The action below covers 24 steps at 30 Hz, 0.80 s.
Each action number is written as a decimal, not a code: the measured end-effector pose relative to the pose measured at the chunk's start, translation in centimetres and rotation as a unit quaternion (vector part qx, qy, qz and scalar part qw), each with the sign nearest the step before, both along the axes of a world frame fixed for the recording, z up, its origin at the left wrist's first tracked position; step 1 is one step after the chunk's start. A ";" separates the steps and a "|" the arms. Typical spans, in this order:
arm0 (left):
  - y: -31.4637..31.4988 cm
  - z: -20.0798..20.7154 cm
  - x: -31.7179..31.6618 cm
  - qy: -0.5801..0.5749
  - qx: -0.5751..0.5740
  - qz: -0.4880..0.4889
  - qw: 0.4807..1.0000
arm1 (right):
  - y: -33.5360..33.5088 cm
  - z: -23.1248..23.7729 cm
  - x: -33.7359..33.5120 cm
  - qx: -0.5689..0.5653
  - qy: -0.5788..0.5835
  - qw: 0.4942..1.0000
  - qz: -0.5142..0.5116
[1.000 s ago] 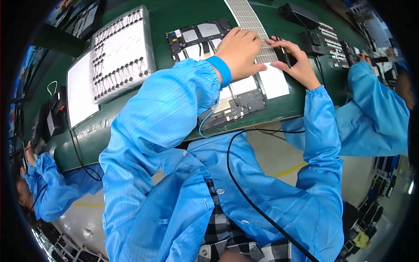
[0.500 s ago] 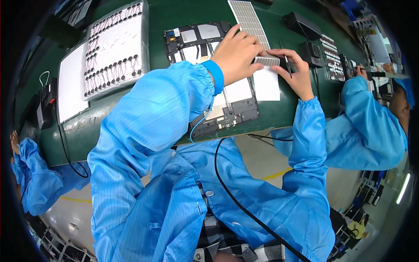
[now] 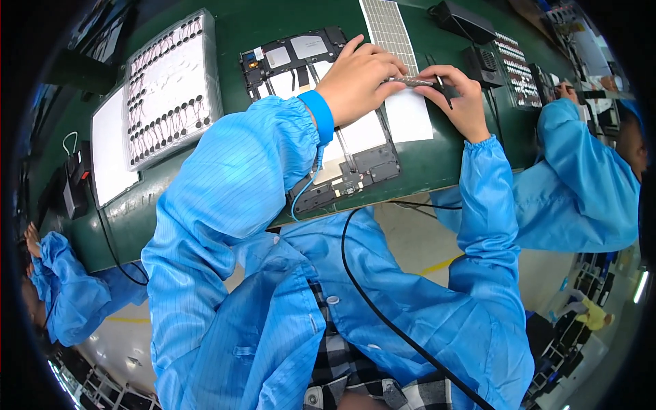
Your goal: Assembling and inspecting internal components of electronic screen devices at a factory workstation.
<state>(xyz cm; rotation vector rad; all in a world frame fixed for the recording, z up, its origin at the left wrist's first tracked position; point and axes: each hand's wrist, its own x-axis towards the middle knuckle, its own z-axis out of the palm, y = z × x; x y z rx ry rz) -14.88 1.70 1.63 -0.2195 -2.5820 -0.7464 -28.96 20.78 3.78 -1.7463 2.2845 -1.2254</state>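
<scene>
My left hand (image 3: 361, 83) is closed, its thumb and fingers pinching the left side of a sheet of small grey rectangular stickers (image 3: 389, 31). My right hand (image 3: 459, 101) pinches the right side of the bent strip and has dark tweezers (image 3: 443, 93) tucked between its fingers. The bent edge now shows nearly edge-on between both thumbs. Under my left wrist lies an opened tablet-like housing (image 3: 372, 167), black-framed with silver and white panels; my hand and sleeve cover part of it. White paper (image 3: 410, 119) extends below the bend.
At left, a clear tray (image 3: 171, 89) holds rows of small round black parts with wires, beside a white sheet (image 3: 113, 154). Black boxes (image 3: 465, 22) and another parts tray (image 3: 514, 72) stand at right. Co-workers sit on both sides; a blue wrist-strap cord crosses the housing.
The bent strip between my hands has tilted from showing its grey grid to nearly edge-on. The view has shifted slightly; both hands keep their grip.
</scene>
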 end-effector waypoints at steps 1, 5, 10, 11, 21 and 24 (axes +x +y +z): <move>-0.1 0.0 0.0 0.004 -0.001 -0.002 1.000 | 0.0 0.0 0.0 -0.002 -0.008 1.000 0.000; -0.2 0.1 0.0 -0.003 0.012 -0.007 1.000 | 0.0 0.0 -0.1 0.000 -0.020 1.000 0.012; -0.1 0.0 0.2 0.032 -0.063 0.021 0.997 | -0.2 0.4 0.0 -0.053 -0.088 0.995 0.018; 0.0 0.0 0.3 0.032 -0.063 0.021 0.997 | -0.3 0.4 0.1 -0.121 -0.150 0.981 0.005; 0.5 0.2 0.5 0.060 -0.133 -0.068 0.987 | 1.3 -0.7 -2.5 -0.114 -0.315 0.939 -0.079; 0.8 -0.1 0.9 0.003 -0.173 -0.050 0.984 | 1.7 -0.8 -3.0 -0.049 -0.361 0.929 -0.064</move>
